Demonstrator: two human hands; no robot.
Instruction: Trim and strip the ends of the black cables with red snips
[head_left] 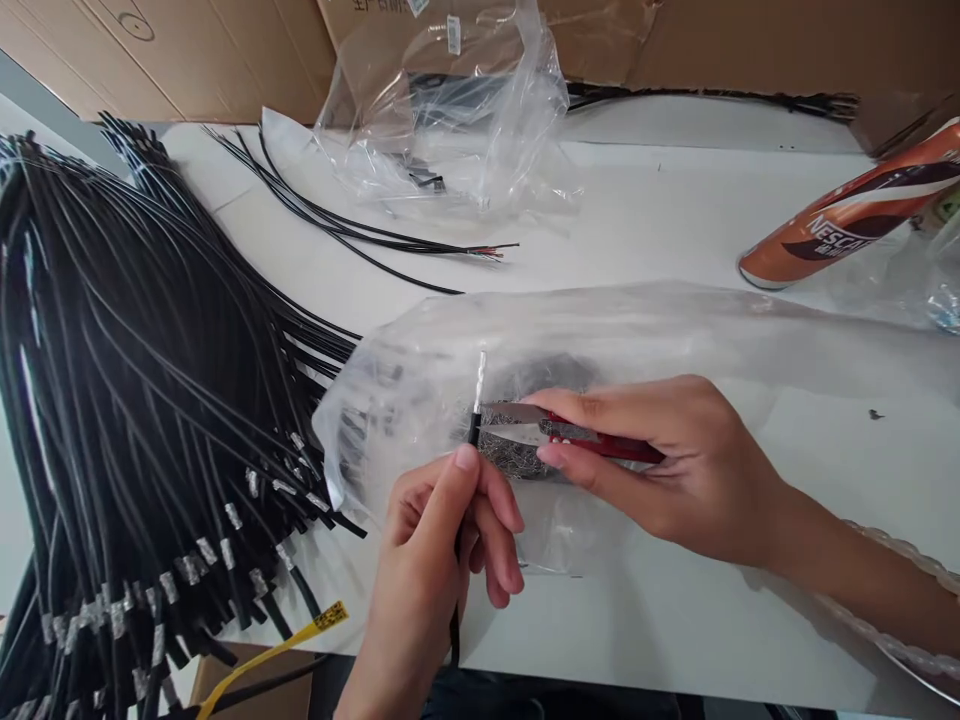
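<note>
My left hand [450,540] pinches a black cable [475,430] between thumb and forefinger, with its stripped silvery end [480,378] pointing up. The rest of the cable hangs down below the hand. My right hand [660,460] is closed around red-handled thread snips [559,430]. Their two blades are slightly parted, and the tips reach the cable near the edge of its black jacket. Whether the blades touch the cable, I cannot tell. Behind the snips, a heap of fine wire scraps [536,375] lies on a clear plastic bag [660,330].
A big bundle of black cables [150,350] fills the left side, many with silvery exposed bands. Several loose cables [352,222] lie behind. Cardboard boxes [750,50] and a crumpled clear bag [517,130] stand at the back. An orange Nescafe can [847,215] lies on the right.
</note>
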